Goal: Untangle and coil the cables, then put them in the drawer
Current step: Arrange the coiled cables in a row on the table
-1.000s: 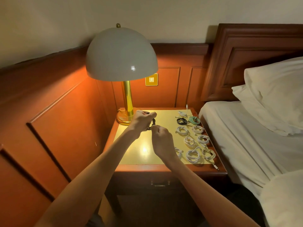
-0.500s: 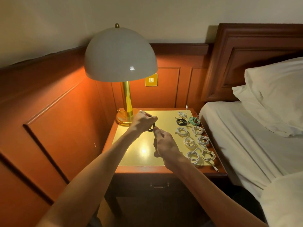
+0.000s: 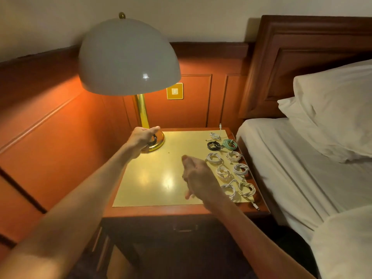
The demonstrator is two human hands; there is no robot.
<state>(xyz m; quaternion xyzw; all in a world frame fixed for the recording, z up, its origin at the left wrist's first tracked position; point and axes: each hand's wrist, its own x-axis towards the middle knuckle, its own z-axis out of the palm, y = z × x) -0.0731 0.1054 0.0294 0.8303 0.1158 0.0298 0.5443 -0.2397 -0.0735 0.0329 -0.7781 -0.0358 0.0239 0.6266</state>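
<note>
My left hand grips a coiled black cable above the back left of the nightstand, close to the lamp base. My right hand hovers blurred over the yellow top with fingers relaxed and nothing in it. Along the right side lie several coiled cables: white ones, a black one and a green one. The drawer front below the top is dark and closed.
A brass lamp with a wide white dome stands at the back left. A bed with white sheets and a pillow borders the nightstand on the right. Wood panelling runs along the left and back.
My hands have come apart. The left one carried the black coil back left toward the lamp base; the right one let go and dropped toward the front of the top.
</note>
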